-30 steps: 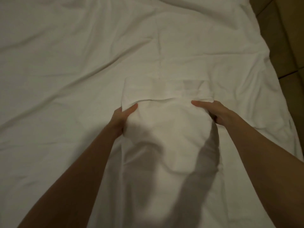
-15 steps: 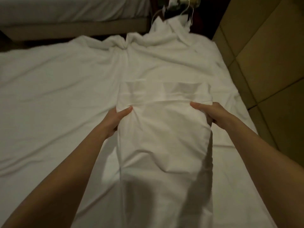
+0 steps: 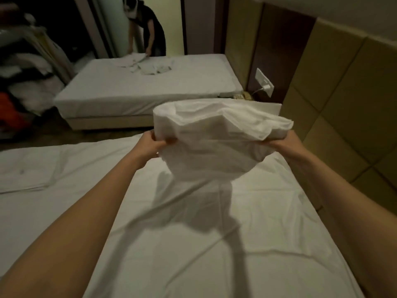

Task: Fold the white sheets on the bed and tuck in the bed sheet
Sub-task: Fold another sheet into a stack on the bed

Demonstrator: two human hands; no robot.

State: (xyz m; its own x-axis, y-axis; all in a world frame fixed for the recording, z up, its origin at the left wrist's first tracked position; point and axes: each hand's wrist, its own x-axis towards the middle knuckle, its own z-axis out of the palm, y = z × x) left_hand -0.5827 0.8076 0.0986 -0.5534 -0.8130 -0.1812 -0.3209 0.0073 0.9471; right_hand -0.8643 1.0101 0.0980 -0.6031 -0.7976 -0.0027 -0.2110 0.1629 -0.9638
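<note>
Held clear above the bed sheet [image 3: 214, 244] by both ends, left hand [image 3: 153, 145] pinching one side and right hand [image 3: 279, 143] curled under the other, folded white sheet [image 3: 217, 143] sagging between, probably to keep its layers together for carrying.

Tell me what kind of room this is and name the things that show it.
Most likely a hotel twin room being made up. A second bed in plain white linen stands past the near bed, a padded panel wall runs along both, and another person is folding linen there.
</note>
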